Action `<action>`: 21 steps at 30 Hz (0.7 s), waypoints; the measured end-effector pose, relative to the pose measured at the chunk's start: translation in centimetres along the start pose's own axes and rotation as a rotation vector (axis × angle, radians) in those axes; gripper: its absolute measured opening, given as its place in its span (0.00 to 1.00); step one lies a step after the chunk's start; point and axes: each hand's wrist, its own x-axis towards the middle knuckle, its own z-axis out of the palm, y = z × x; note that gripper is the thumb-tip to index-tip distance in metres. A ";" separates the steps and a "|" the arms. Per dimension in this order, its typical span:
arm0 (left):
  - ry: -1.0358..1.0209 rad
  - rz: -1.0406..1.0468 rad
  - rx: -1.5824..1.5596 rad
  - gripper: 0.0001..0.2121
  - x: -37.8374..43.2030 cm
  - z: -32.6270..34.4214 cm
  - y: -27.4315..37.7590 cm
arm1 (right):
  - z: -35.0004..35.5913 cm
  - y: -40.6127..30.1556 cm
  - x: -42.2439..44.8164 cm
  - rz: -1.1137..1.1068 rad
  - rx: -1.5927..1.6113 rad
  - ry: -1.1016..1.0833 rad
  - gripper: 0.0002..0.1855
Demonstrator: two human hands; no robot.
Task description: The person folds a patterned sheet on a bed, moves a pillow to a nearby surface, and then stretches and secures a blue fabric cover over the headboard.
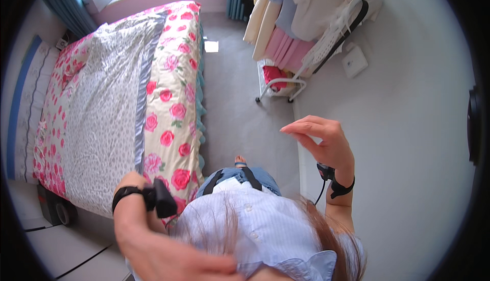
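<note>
My right hand point(323, 139) is raised in front of the pale wall at the right, its fingers together and curved, a gap between thumb and fingers, nothing seen in it. My left hand point(203, 263) is blurred at the bottom edge, near the collar of the light blue striped shirt point(249, 219); the picture does not settle whether it holds something. A black strap with a small black device point(164, 200) is on the left arm. Another black strap point(342, 189), with a device and cable, circles the right wrist. Long brown hair hangs over the shirt.
A bed with a rose-patterned sheet point(178, 110) and a grey-patterned quilt point(103, 104) stands at the left. Clothes point(283, 16) hang on a white wheeled rack point(285, 80) at the upper right. Grey floor point(237, 89) runs between them; a white router-like box point(355, 62) is on the wall.
</note>
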 end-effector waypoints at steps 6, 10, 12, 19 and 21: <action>-0.095 0.173 0.083 0.03 -1.2 -5.0 -1.7 | -1.5 5.1 9.5 -0.200 0.064 -0.132 0.11; -0.052 0.141 0.131 0.05 -3.6 -8.2 -0.3 | -0.8 6.2 16.8 -0.485 0.154 -0.227 0.11; 0.134 0.346 0.116 0.06 -7.5 -9.5 -0.7 | -0.7 6.9 20.3 -0.589 0.221 -0.265 0.11; 1.415 0.034 0.552 0.17 -23.5 -20.1 -7.1 | 2.5 8.6 36.1 -0.826 0.371 -0.435 0.13; 1.381 -0.644 0.706 0.15 -29.6 -24.1 -11.7 | 4.4 10.0 41.1 -0.586 0.258 -0.436 0.11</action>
